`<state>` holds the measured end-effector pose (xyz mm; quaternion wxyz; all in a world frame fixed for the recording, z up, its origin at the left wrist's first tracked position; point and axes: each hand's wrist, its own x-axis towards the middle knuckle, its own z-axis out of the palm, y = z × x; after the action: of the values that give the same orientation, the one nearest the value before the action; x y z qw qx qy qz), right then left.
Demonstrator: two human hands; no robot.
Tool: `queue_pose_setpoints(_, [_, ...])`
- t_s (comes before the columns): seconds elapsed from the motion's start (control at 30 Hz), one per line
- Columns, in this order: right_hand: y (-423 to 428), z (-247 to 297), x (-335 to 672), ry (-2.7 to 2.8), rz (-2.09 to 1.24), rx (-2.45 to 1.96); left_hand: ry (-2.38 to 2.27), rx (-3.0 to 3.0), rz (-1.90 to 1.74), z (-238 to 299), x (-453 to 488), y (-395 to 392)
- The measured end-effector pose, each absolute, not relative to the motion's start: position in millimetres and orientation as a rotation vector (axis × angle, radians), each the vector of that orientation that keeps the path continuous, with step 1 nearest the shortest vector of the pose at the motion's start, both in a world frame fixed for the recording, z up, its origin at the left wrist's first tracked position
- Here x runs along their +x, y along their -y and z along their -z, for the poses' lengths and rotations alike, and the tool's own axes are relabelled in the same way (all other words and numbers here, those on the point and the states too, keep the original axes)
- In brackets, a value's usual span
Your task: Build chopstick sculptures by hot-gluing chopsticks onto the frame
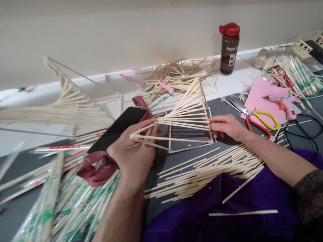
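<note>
Watching through the head cam, I've got the stick frame (185, 120) between both hands, over the tabletop (217, 108); can't tell if its lower edge touches down. My left hand (136, 148) has its grip wrapped around the narrow end where the sticks bunch up, probably since that's a solid spot to steady it. My right hand (228, 127) has a light pinch grip on the wide side, I'd guess to line up the stick ends. Left forearm angles up from below, back of hand showing; right one reaches in sideways, fingers curled. Loose sticks (202, 171) lie just below, handily close.
</note>
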<state>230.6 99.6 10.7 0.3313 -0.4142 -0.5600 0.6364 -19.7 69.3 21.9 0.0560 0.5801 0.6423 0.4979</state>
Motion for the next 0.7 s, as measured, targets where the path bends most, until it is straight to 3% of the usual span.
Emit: queue_pose_setpoints(0.7, [-96.8,-12.2,224.7,1.526,-1.573,-1.126,-1.867,1.825,-1.557,-16.0,-24.8,-70.6])
